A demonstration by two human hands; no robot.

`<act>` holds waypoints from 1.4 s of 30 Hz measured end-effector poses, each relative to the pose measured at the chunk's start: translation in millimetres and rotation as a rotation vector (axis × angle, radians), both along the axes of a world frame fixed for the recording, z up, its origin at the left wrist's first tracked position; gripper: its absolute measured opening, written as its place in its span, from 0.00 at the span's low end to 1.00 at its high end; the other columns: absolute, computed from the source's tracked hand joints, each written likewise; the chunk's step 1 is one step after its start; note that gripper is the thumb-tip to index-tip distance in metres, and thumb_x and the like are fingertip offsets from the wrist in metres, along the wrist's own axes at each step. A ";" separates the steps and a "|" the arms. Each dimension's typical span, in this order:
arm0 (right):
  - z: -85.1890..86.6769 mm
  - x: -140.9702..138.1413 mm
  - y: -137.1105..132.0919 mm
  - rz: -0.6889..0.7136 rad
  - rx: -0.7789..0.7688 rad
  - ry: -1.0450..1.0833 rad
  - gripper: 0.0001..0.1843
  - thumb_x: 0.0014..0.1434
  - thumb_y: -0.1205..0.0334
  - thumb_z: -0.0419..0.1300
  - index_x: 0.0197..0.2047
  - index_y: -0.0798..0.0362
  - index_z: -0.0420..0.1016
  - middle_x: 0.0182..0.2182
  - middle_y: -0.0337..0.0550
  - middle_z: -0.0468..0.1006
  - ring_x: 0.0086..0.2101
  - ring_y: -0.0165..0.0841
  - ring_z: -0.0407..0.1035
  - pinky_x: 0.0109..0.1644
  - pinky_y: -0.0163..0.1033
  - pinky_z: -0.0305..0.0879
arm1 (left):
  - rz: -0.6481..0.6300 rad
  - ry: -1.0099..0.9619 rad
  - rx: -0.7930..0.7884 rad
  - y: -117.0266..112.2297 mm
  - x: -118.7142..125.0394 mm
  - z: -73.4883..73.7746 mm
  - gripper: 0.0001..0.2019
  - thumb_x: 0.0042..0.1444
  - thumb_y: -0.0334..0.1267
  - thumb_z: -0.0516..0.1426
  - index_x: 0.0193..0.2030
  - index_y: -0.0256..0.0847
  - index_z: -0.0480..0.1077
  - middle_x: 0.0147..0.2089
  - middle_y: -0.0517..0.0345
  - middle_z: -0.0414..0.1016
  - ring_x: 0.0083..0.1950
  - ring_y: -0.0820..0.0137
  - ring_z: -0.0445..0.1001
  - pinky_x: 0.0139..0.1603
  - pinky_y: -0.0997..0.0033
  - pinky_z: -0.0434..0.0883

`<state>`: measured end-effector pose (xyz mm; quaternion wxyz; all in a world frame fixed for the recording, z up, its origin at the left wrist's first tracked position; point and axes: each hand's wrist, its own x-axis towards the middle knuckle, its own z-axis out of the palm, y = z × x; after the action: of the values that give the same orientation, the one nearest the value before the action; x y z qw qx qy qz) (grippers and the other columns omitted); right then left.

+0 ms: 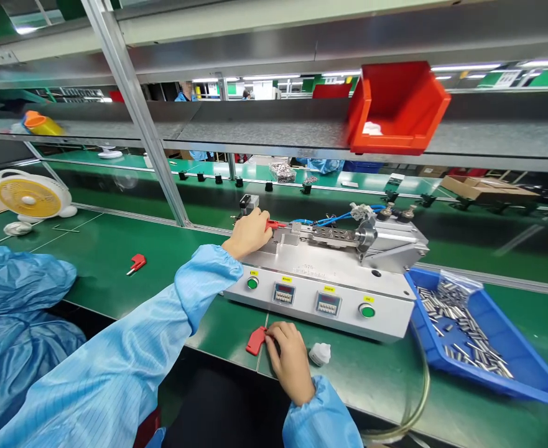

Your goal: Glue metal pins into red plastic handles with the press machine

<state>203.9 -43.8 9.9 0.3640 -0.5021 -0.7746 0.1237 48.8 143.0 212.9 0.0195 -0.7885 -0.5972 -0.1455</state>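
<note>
My left hand (248, 232) reaches onto the top of a silver bench machine (348, 274), fingers closed around a small red part (274, 224) sitting in the machine's fixture. My right hand (290, 358) rests on the green mat in front of the machine, fingers pinched on another red plastic part (256, 340). A small white cap (320, 353) lies just right of that hand. The machine's front panel carries two green buttons (367, 310) and two digital displays.
A blue tray (511, 367) of several small metal cylinders sits right of the machine. A loose red part (136, 263) lies on the mat to the left. A yellow fan (28, 198) stands far left. A red bin (395, 109) hangs on the shelf above. A hose curls off the front edge.
</note>
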 end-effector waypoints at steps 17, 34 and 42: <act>-1.3 0.9 0.4 -0.017 -0.021 0.015 0.09 0.74 0.63 0.54 0.40 0.49 0.73 0.41 0.44 0.81 0.41 0.39 0.73 0.43 0.44 0.66 | -0.009 0.101 0.137 -7.6 -4.1 -12.9 0.12 0.73 0.35 0.50 0.51 0.36 0.74 0.53 0.41 0.76 0.58 0.54 0.74 0.53 0.60 0.73; 82.9 90.0 -42.3 -0.503 0.309 0.141 0.14 0.68 0.58 0.62 0.55 0.48 0.79 0.47 0.52 0.81 0.45 0.44 0.76 0.51 0.52 0.76 | -0.349 -0.485 0.043 -93.5 -86.7 -99.1 0.10 0.69 0.40 0.52 0.48 0.42 0.72 0.41 0.54 0.78 0.40 0.65 0.76 0.44 0.66 0.73; 83.7 127.2 13.9 -0.530 0.099 0.285 0.16 0.66 0.46 0.62 0.45 0.50 0.79 0.32 0.41 0.73 0.34 0.36 0.70 0.41 0.44 0.73 | -0.267 -0.393 -0.178 -83.2 -73.9 -98.4 0.07 0.64 0.44 0.55 0.39 0.45 0.68 0.33 0.61 0.77 0.31 0.67 0.74 0.32 0.70 0.65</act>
<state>331.1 -30.0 93.5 0.5125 -0.6459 -0.5630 0.0559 -25.1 59.8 114.5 -0.1860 -0.8157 -0.4904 -0.2438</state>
